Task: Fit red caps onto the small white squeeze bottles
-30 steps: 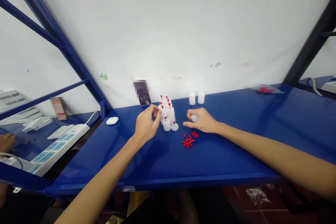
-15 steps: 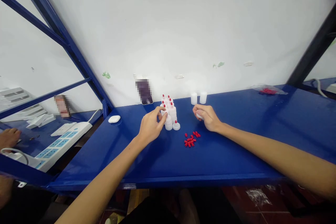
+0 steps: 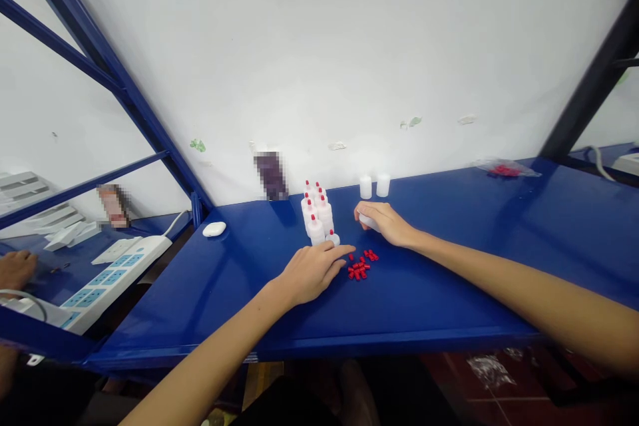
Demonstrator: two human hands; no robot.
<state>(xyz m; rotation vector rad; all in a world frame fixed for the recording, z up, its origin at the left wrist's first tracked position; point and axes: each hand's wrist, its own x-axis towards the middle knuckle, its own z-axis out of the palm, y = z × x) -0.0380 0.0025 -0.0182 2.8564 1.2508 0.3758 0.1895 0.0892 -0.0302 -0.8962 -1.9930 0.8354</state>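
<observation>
My left hand (image 3: 315,271) is open, fingers apart, with its fingertips at the left edge of a small pile of red caps (image 3: 358,270). Just behind it lies a white round lid (image 3: 333,239) with a red tip, partly hidden by the fingers. Several white plastic bottles (image 3: 316,231) with red-tipped nozzles stand grouped behind that. To the right, my right hand (image 3: 385,221) is closed around a white bottle (image 3: 368,220), held tilted above the table and mostly covered by the fingers.
Two white bottles (image 3: 366,187) without red tips stand near the wall. A phone (image 3: 272,175) leans there, and a white case (image 3: 214,229) lies at left. A clear bag of red caps (image 3: 506,170) sits at the far right. Beyond the blue frame are a power strip (image 3: 107,286) and another person's hand (image 3: 18,269).
My left hand has left the front bottle, which now shows a red tip, and moved right and nearer to the red caps, its fingers opening. My right hand still holds its white bottle.
</observation>
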